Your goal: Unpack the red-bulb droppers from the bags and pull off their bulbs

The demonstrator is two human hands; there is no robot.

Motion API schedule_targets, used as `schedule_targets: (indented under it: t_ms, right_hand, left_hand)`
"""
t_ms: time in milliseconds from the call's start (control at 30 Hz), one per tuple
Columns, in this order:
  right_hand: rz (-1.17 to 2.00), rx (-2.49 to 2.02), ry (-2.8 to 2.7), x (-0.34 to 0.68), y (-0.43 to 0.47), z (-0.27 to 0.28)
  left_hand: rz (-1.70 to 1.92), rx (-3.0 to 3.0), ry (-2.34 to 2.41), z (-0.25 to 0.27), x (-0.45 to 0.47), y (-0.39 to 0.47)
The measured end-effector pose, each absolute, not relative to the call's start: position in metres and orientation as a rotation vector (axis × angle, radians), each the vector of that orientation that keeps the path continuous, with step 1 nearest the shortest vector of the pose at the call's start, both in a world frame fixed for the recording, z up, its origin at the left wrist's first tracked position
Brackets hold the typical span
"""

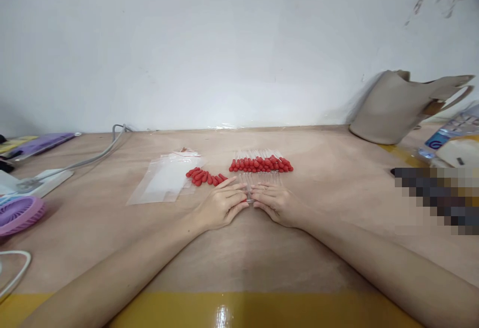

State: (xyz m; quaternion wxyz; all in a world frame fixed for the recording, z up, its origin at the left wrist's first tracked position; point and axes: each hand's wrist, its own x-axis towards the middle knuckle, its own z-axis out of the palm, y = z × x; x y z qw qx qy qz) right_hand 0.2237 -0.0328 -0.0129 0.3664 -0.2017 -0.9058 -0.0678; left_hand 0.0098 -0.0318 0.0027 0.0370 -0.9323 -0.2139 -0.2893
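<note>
My left hand (224,203) is closed, and a sliver of a red rubber bulb (244,200) shows at its fingertips. Facing it, my right hand (275,202) pinches a clear glass tube (250,200), mostly hidden by the fingers. The fingertips of both hands nearly meet, low over the table. Just behind them lies a row of bare glass tubes (258,178). Farther back is a row of glass droppers with red bulbs (261,164), bulbs toward me. Loose red bulbs (204,176) are heaped beyond my left hand, which partly covers the nearest ones.
Clear plastic bags (160,180) lie left of the bulbs. At far left are a purple fan (20,214), a grey cable (93,158) and a purple packet (47,144). A beige bag (396,108) and a plastic bottle (454,126) are at the back right, before the wall.
</note>
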Motion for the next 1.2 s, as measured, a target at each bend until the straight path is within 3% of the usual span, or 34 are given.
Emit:
schedule_targets:
  t_ms: [900,1200]
  right_hand:
    - [-0.392,-0.362,-2.306,0.239,-0.043,-0.009]
    - [-0.340,-0.929,-2.110,0.264,-0.023,-0.010]
  left_hand:
    - [-0.950,-2.945,-0.583,0.002,-0.001,-0.041]
    - [-1.088,-2.608,-1.039,0.013,-0.022,-0.028]
